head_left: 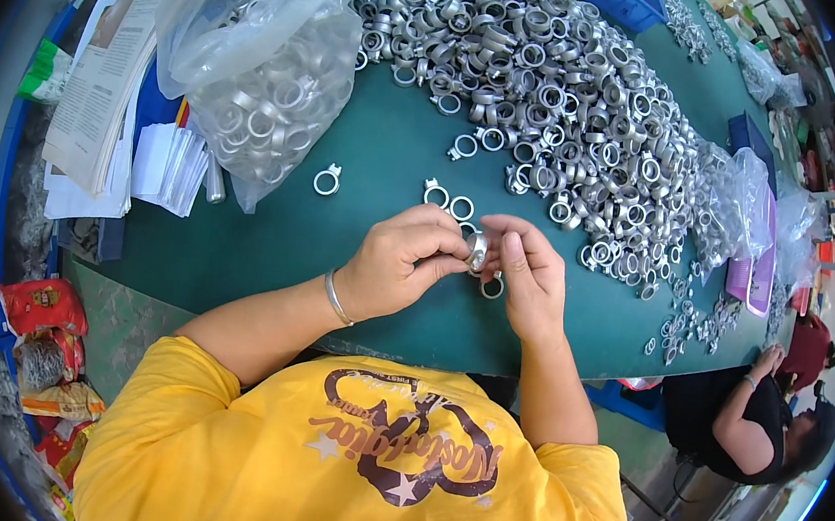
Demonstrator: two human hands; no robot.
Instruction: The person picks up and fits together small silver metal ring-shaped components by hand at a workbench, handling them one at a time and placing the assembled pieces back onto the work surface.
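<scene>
Between the thumb and fingertips of my left hand [399,261] is a silver metal ring clamp [477,251], tilted on edge. My right hand [534,284] is close beside it, thumb raised and fingers stretched toward the clamp; whether the fingertips touch it I cannot tell. Just beyond my hands, a few loose clamps lie on the green table, among them one ring clamp [461,207] and another ring clamp [436,193]. One more clamp [491,286] shows under my hands. Farther left a single clamp [327,180] lies apart.
A large pile of ring clamps [563,104] covers the far right of the green table [266,266]. At the far left are a clear plastic bag of clamps [272,96] and stacked papers [103,80]. A purple basket [762,255] stands right. Another person [749,423] sits at the right.
</scene>
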